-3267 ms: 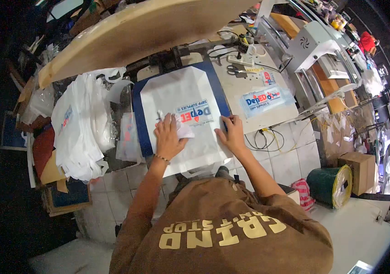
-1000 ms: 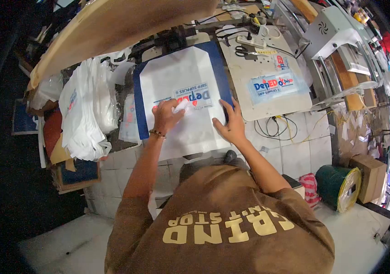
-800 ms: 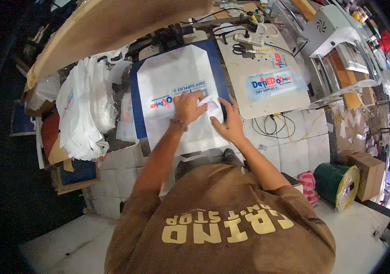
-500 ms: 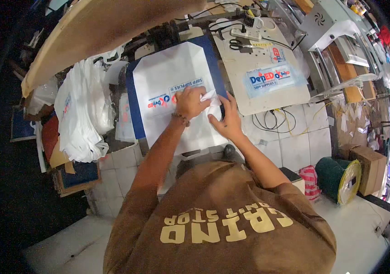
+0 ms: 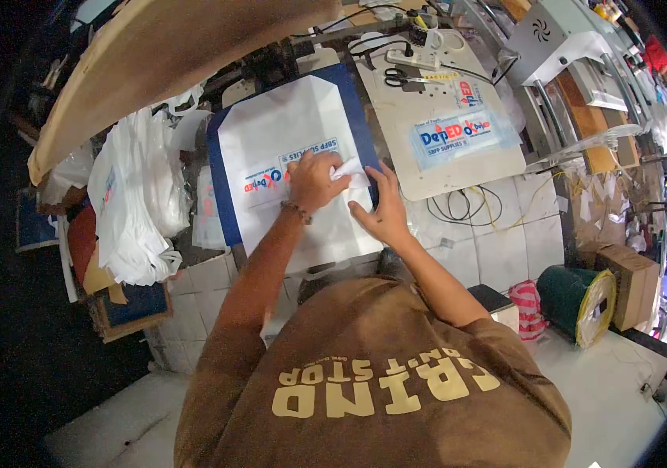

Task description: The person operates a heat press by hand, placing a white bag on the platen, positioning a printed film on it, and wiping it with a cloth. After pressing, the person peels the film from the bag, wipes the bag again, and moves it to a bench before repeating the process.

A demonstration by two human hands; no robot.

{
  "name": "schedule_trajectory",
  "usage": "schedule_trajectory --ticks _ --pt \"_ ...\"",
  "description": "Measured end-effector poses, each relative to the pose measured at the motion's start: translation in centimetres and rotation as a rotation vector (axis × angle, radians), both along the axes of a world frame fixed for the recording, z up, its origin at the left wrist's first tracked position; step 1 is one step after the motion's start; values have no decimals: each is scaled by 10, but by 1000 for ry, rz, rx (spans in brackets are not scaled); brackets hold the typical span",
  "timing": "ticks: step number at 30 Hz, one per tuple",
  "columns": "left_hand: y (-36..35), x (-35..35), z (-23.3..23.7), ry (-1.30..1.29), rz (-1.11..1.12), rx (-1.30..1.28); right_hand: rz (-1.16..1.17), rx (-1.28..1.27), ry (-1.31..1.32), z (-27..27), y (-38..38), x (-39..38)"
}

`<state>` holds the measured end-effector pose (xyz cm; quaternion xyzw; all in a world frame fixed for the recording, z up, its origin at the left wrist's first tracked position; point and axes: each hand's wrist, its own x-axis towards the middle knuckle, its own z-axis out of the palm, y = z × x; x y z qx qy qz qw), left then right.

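A flat white bag [image 5: 271, 129] with cut corners, printed with DepEd and SBFP SUPPLIES lettering, lies on a blue board [image 5: 228, 199]. Over its print rests my left hand [image 5: 314, 181], a bracelet at the wrist, its fingers curled on a crumpled white piece [image 5: 353, 169] that looks like cloth or tissue. To its right, my right hand [image 5: 383, 207] has thumb and fingers spread, the thumb over the bag and the fingertips close to its right edge. Part of the printed logo is hidden under my left hand.
A stack of white plastic bags [image 5: 127, 203] hangs at left. On the right, a pale board [image 5: 396, 168] carries a printed DepEd sheet [image 5: 458, 139], scissors [image 5: 404, 78] and a power strip [image 5: 415, 58]. A grey machine [image 5: 548, 39] stands beyond; a green spool [image 5: 571, 300] is on the floor.
The view has shifted slightly. My left hand stays curled on the crumpled white piece, less of which shows beside my right hand. The right hand remains spread beside it.
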<state>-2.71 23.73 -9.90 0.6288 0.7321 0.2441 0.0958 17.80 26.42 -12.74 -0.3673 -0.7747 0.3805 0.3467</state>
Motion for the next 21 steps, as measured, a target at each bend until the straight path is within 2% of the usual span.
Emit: schedule_trajectory --ticks 2,4,8,10,11,13,15,17,21 --pt "-14 -23 13 -31 3 0 2 -4 5 0 -1 1" --pt "-27 -53 24 73 45 -141 -3 -3 18 3 1 0" --pt "-32 -59 19 76 79 -207 6 14 5 6 0 1" --pt "-25 -42 15 -1 76 29 6 6 -10 6 0 0" --pt "-22 -38 12 170 28 114 5 32 -21 6 0 0" --pt "-23 -31 7 180 -31 127 5 60 -32 6 0 0" --pt "-24 -17 14 189 -92 137 21 -17 -35 9 -1 1" --pt "-24 -7 22 108 -160 154 24 -22 -37 9 0 1" --pt "-12 -25 1 76 -81 117 25 16 -27 6 -1 0"
